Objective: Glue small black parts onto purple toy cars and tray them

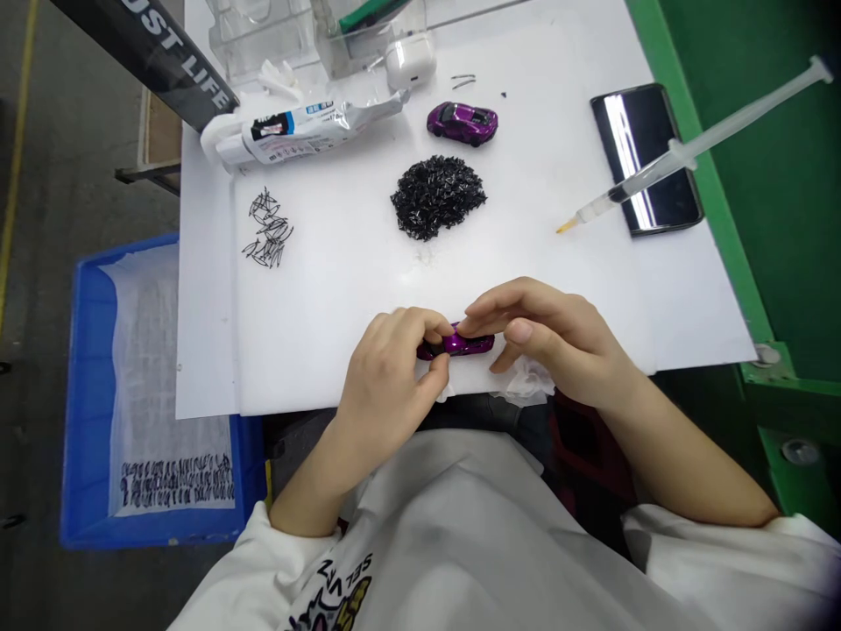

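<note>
Head view. Both hands meet at near edge of the white bench (342, 263), pinching one small purple toy car (460, 343). Left hand (387, 386): grip narrow, thumb and fingers closed on car's rear end. Right hand (558, 337): fingertips closed on roof and front, thumb below. Car is held just above bench, over a white tissue (526, 383). Judged light, rigid, glossy shell, so prob. slippery; small parts likely fragile; best taken by the sides of the body, not the wheels. Farther back: second purple car (462, 122), pile of black bits (439, 194), thin black pins (268, 230), glue tube (308, 127), syringe (683, 153) lying across a phone (647, 158). Blue crate (88, 394) to left, off bench.
</note>
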{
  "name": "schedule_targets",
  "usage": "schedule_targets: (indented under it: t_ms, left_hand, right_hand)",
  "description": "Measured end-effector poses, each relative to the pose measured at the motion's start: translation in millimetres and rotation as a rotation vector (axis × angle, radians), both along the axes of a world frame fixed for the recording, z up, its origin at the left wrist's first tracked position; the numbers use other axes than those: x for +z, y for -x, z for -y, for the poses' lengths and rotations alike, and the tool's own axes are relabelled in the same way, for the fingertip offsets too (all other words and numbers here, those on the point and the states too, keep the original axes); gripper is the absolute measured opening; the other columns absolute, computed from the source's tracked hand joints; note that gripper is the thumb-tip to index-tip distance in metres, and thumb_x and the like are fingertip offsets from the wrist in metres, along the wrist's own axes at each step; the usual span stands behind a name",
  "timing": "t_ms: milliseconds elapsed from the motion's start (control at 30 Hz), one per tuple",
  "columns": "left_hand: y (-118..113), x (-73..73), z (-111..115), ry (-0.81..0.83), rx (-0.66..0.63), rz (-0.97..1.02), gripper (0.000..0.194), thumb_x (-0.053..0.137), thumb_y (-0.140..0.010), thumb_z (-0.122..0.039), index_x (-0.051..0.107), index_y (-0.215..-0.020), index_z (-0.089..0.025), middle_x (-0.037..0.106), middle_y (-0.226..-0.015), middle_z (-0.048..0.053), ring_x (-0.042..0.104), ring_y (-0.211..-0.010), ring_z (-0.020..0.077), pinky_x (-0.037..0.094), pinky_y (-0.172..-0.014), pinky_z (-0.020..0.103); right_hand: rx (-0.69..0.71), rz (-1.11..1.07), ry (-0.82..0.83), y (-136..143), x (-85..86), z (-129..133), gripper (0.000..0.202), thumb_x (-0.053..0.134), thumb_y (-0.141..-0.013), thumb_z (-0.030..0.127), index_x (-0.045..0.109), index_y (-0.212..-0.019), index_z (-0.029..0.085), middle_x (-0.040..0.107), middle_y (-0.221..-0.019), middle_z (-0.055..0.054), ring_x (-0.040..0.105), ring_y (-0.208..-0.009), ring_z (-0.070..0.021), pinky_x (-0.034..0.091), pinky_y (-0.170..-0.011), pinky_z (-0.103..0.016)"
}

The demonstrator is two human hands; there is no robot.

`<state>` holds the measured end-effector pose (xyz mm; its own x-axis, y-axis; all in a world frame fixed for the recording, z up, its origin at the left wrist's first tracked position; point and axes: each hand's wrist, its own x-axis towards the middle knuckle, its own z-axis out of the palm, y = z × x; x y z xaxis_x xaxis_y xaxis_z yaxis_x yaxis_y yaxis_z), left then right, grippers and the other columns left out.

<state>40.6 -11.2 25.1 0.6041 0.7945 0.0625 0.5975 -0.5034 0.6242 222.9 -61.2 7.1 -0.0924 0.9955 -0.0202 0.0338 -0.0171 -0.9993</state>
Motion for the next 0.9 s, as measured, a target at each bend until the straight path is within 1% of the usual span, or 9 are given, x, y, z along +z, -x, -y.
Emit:
schedule_targets:
  t_ms: [100, 200, 300, 400, 467, 600, 733, 900]
  left_hand:
    - [3, -3.9, -2, 0.047, 0.021, -0.024, 0.031, 0.062, -0.076, -0.013, 0.049, -0.103, -0.022, 0.06, -0.099, 0.001, 0.056, -0.09, 0.0184, 0.046, -0.077, 0.032]
    - [5, -7.0, -3, 0.071, 0.002, -0.026, 0.036, 0.062, -0.076, -0.014, 0.048, -0.108, -0.024, 0.06, -0.101, 0.0, 0.057, -0.094, 0.0195, 0.045, -0.081, 0.034]
    - [7, -11.4, -3, 0.041, 0.002, 0.004, 0.036, 0.063, -0.075, -0.014, 0.048, -0.107, -0.024, 0.061, -0.099, 0.001, 0.057, -0.093, 0.0197, 0.045, -0.082, 0.035]
    - [12, -16.0, -2, 0.037, 0.01, 0.062, 0.036, 0.064, -0.077, -0.017, 0.047, -0.108, -0.023, 0.062, -0.101, 0.001, 0.056, -0.092, 0.0192, 0.044, -0.082, 0.034]
    - [15, -17.2, -2, 0.06, -0.007, 0.085, 0.038, 0.065, -0.077, -0.018, 0.047, -0.109, -0.023, 0.062, -0.105, 0.002, 0.055, -0.094, 0.0188, 0.044, -0.082, 0.034]
    - [17, -14.9, -3, 0.08, -0.041, 0.076, 0.042, 0.064, -0.072, -0.012, 0.047, -0.109, -0.023, 0.061, -0.108, 0.001, 0.055, -0.096, 0.0193, 0.045, -0.082, 0.034]
    - [13, -13.7, -3, 0.073, -0.019, 0.087, 0.041, 0.059, -0.072, -0.009, 0.047, -0.108, -0.023, 0.062, -0.103, 0.002, 0.055, -0.096, 0.02, 0.044, -0.084, 0.036]
    - [7, -13.7, -2, 0.095, 0.032, 0.087, 0.04, 0.059, -0.069, -0.007, 0.048, -0.105, -0.022, 0.063, -0.097, 0.001, 0.055, -0.093, 0.0199, 0.044, -0.083, 0.035]
  right_hand:
    - [-0.001, 0.053, -0.023, 0, 0.2, 2, 0.023, 0.05, -0.088, 0.037, 0.057, -0.101, 0.021, 0.066, -0.091, -0.004, 0.064, -0.087, -0.0158, 0.052, -0.047, -0.019]
    - [-0.046, 0.156, -0.131, 2, 0.4, 1, 0.018, 0.049, -0.088, 0.033, 0.059, -0.097, 0.02, 0.066, -0.088, -0.004, 0.064, -0.081, -0.0148, 0.05, -0.048, -0.021]
    - [-0.093, 0.388, -0.307, 4, -0.5, -2, 0.014, 0.052, -0.084, 0.026, 0.058, -0.096, 0.021, 0.066, -0.09, -0.005, 0.061, -0.079, -0.0159, 0.049, -0.059, -0.028]
    - [-0.015, 0.629, -0.419, 7, -3.2, -6, 0.027, 0.054, -0.077, 0.018, 0.055, -0.104, 0.021, 0.065, -0.098, -0.006, 0.058, -0.086, -0.019, 0.048, -0.074, -0.035]
    - [0.043, 0.718, -0.432, 9, -5.4, -8, 0.034, 0.054, -0.074, 0.016, 0.052, -0.108, 0.019, 0.064, -0.1, -0.006, 0.057, -0.087, -0.0198, 0.046, -0.079, -0.037]
    - [0.053, 0.768, -0.408, 12, -7.1, -8, 0.036, 0.055, -0.074, 0.017, 0.05, -0.11, 0.02, 0.064, -0.099, -0.005, 0.056, -0.086, -0.0198, 0.045, -0.079, -0.037]
    - [0.059, 0.776, -0.383, 13, -5.3, -8, 0.037, 0.055, -0.075, 0.016, 0.049, -0.111, 0.021, 0.064, -0.097, -0.004, 0.056, -0.086, -0.0195, 0.045, -0.078, -0.036]
    - [0.057, 0.777, -0.371, 13, -4.2, -9, 0.039, 0.055, -0.074, 0.015, 0.047, -0.113, 0.021, 0.064, -0.097, -0.003, 0.056, -0.086, -0.0186, 0.045, -0.078, -0.035]
